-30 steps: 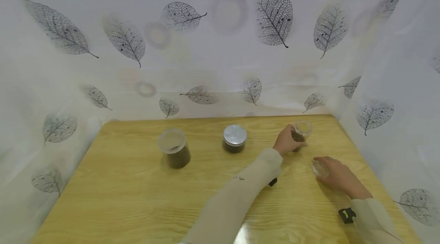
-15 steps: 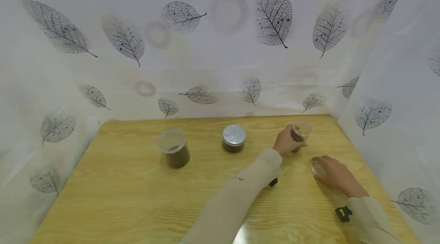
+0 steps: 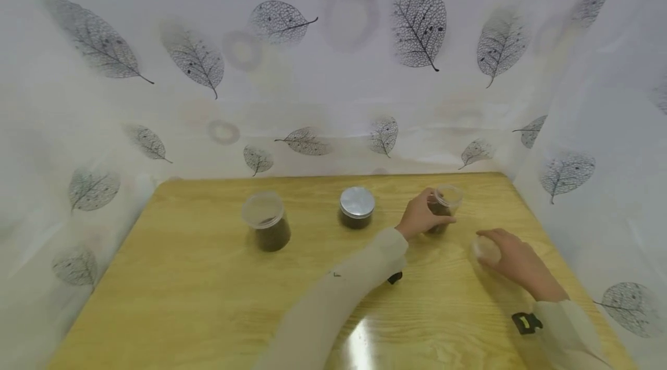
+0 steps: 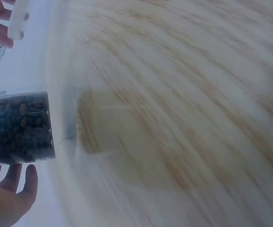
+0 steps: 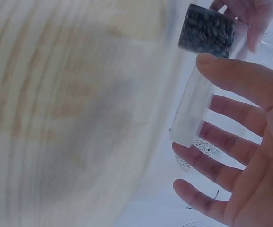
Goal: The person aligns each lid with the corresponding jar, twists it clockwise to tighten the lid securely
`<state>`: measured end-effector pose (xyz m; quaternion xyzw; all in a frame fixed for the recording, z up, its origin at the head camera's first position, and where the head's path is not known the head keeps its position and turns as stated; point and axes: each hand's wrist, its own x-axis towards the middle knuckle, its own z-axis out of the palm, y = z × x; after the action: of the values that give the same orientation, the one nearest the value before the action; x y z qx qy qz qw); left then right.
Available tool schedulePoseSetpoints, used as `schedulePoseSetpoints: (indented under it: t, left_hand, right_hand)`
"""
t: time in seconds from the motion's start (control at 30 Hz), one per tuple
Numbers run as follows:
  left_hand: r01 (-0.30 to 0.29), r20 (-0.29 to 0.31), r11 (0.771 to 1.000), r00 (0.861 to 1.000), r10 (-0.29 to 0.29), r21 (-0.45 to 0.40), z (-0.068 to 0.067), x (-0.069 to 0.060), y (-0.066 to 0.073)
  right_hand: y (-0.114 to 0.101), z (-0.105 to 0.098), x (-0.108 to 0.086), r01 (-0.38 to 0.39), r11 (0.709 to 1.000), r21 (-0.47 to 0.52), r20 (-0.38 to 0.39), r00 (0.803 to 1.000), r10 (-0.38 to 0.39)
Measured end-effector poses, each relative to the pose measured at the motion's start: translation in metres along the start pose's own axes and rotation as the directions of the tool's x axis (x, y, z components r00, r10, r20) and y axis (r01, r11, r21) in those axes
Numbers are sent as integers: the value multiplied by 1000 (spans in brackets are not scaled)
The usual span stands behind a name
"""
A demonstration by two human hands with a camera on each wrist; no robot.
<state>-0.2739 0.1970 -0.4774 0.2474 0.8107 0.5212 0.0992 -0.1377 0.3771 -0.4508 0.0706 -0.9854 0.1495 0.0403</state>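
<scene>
My left hand (image 3: pixel 421 213) grips a clear jar (image 3: pixel 444 202) of dark, bean-like pieces at the table's right side. Its open mouth faces up. In the left wrist view a narrow gap shows between the jar (image 4: pixel 20 127) and its reflection on the table. Nearer the right edge, my right hand (image 3: pixel 513 257) pinches a round clear lid (image 3: pixel 487 249), apart from the jar. The right wrist view has the lid (image 5: pixel 193 111) edge-on between thumb and fingers, with the jar (image 5: pixel 207 30) beyond it.
A silver-lidded jar (image 3: pixel 356 207) with dark contents stands left of my left hand. Further left is a larger clear-lidded jar (image 3: pixel 267 222), part-filled with something dark. Leaf-patterned white sheeting (image 3: pixel 312 86) encloses the back and sides of the wooden table (image 3: pixel 182 289).
The left hand has carried its jar a short way left. The right hand stays about where it was, with the lid tilted slightly differently. The other jars have not moved.
</scene>
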Motion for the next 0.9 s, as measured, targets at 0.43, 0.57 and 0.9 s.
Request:
schedulePoseSetpoints:
  t: [0.43, 0.57, 0.9]
  left_hand:
    - [-175, 189, 966, 972, 139, 188, -63, -67, 3]
    - [-229, 248, 936, 955, 164, 266, -79, -96, 2]
    - [-332, 298, 862, 928, 224, 383, -109, -159, 9]
  right_hand:
    - [-42, -14, 1, 171, 985, 3, -178, 970, -167]
    - [-57, -13, 0, 248, 969, 11, -221, 945, -240]
    - [-92, -15, -1, 450, 893, -24, -293, 850, -437]
